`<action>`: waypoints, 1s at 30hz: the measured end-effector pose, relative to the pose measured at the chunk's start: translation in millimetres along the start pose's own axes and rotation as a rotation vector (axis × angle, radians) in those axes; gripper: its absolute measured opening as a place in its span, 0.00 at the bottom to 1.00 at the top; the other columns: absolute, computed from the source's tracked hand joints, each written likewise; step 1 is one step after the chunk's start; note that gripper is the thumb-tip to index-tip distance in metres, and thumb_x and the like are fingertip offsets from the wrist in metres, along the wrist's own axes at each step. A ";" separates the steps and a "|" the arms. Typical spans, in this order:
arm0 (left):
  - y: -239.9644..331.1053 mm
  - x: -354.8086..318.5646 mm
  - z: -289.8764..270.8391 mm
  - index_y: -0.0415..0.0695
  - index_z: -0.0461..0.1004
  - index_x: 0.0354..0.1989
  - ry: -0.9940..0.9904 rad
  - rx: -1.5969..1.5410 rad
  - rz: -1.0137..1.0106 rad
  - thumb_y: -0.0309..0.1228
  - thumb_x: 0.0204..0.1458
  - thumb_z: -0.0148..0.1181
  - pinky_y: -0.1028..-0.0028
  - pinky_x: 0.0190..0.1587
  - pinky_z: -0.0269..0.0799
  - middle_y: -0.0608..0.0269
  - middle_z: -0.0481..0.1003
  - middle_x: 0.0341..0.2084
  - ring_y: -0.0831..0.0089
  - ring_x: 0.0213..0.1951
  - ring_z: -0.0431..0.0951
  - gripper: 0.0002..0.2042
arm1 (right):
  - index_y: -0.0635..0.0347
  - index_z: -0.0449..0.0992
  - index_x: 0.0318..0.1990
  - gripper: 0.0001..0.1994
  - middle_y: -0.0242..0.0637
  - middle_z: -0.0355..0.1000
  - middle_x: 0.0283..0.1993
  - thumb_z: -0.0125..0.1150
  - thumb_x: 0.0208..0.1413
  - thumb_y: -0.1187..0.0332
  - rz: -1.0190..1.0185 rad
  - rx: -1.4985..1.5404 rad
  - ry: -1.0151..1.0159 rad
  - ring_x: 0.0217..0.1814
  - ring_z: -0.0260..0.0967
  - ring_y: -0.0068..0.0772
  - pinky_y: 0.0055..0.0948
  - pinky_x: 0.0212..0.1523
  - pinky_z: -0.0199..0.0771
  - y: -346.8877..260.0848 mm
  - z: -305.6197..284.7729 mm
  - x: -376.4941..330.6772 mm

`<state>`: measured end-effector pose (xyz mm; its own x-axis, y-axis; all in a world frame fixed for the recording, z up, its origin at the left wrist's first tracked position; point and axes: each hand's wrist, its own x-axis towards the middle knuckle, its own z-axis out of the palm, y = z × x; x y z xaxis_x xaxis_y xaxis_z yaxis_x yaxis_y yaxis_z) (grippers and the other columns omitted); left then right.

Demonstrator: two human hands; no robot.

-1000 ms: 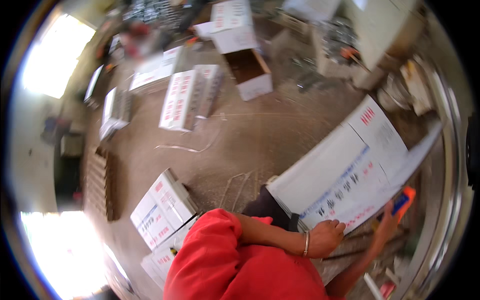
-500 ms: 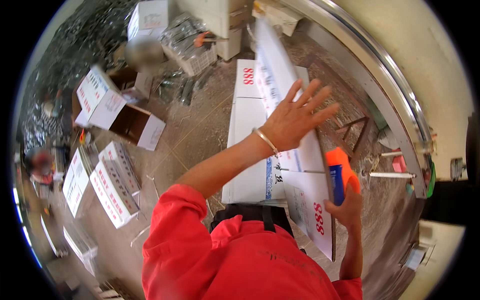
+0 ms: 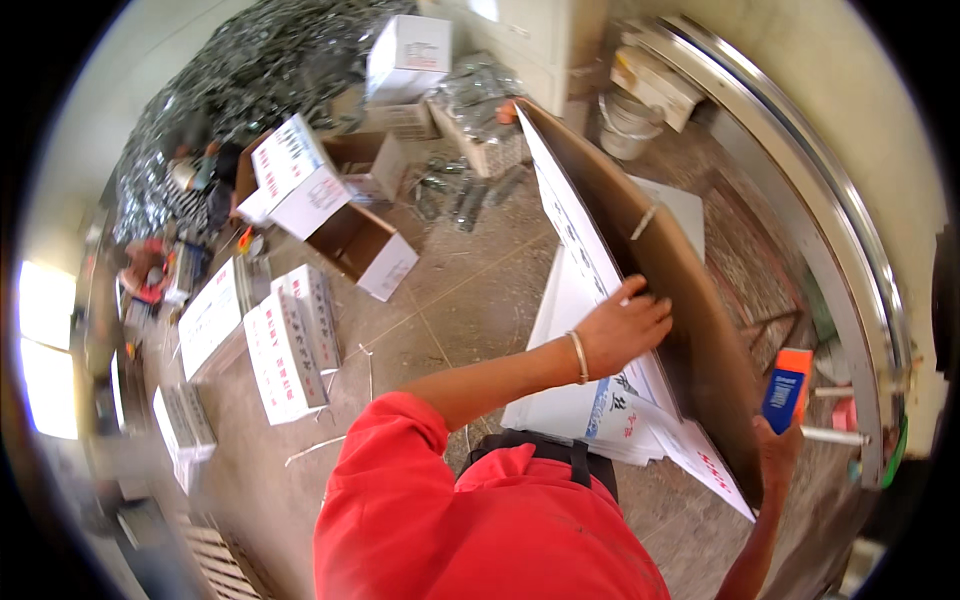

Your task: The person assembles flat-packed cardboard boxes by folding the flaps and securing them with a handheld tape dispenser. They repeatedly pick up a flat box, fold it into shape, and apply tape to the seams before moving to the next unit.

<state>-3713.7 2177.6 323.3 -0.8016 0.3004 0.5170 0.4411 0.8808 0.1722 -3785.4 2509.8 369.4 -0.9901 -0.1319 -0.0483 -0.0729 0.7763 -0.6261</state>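
A white cardboard carton (image 3: 585, 240) with printed sides stands tilted before me, its panels spread apart and its brown inside (image 3: 690, 300) showing. My left hand (image 3: 625, 330), with a bangle at the wrist, is closed over the carton's edge, fingertips on the brown inner side. At the right, my right hand (image 3: 777, 455) grips an orange and blue tape dispenser (image 3: 787, 390) beside the carton's near corner. Below the carton lie flat white cartons (image 3: 545, 405), partly hidden by it and my left arm.
Open cartons (image 3: 305, 195) stand at far left, and folded carton stacks (image 3: 285, 350) lie on the left floor. Behind are a crate of clear-wrapped goods (image 3: 490, 150), a heap of shiny packs (image 3: 260, 70) and a bucket (image 3: 628, 125). A metal-edged counter (image 3: 850, 240) curves along the right.
The carton has opened from nearly flat, so its brown inside now shows. My left hand has gone from spread fingers to holding its edge. The dispenser has moved right with my right hand.
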 end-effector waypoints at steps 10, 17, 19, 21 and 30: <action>167.9 -32.3 34.7 0.46 0.75 0.14 -0.368 -0.293 0.255 0.36 0.28 0.60 0.66 0.34 0.66 0.63 0.74 0.16 0.65 0.24 0.74 0.07 | 0.73 0.58 0.54 0.39 0.61 0.67 0.42 0.63 0.42 0.50 -0.419 -0.633 0.365 0.45 0.66 0.56 0.42 0.44 0.66 -86.1 45.8 116.5; 80.8 13.1 -41.1 0.42 0.71 0.29 -0.057 -0.316 -0.120 0.41 0.27 0.63 0.65 0.40 0.67 0.56 0.70 0.32 0.59 0.40 0.68 0.20 | 0.72 0.64 0.48 0.37 0.54 0.70 0.28 0.62 0.41 0.45 -0.617 -0.556 0.416 0.31 0.69 0.53 0.43 0.31 0.68 -74.6 96.0 134.0; 0.5 19.5 -85.2 0.43 0.70 0.23 0.250 0.120 -0.315 0.37 0.28 0.60 0.63 0.39 0.64 0.58 0.70 0.29 0.59 0.36 0.68 0.14 | 0.70 0.66 0.46 0.35 0.54 0.71 0.30 0.62 0.41 0.46 -0.476 -0.561 0.493 0.33 0.70 0.53 0.42 0.33 0.68 -69.8 71.9 130.4; -75.1 3.9 -95.7 0.41 0.72 0.32 0.007 0.363 -0.628 0.43 0.32 0.63 0.61 0.37 0.63 0.56 0.70 0.27 0.59 0.35 0.69 0.20 | 0.71 0.67 0.45 0.33 0.54 0.71 0.31 0.62 0.42 0.46 -0.400 -0.372 0.624 0.34 0.71 0.52 0.41 0.33 0.68 -64.0 42.7 111.6; -138.0 -53.3 -71.1 0.42 0.59 0.56 -0.345 -0.383 -0.897 0.26 0.42 0.51 0.65 0.43 0.67 0.44 0.74 0.34 0.56 0.40 0.74 0.27 | 0.72 0.72 0.36 0.25 0.42 0.73 0.30 0.67 0.42 0.55 0.228 -0.002 0.725 0.29 0.70 0.30 0.30 0.31 0.69 111.3 -38.9 -18.1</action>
<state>-3703.1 2014.0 331.7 -0.9445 -0.2671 -0.1914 -0.3251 0.6752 0.6621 -3780.3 2622.6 330.9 -0.8115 0.4693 0.3482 0.1430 0.7372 -0.6604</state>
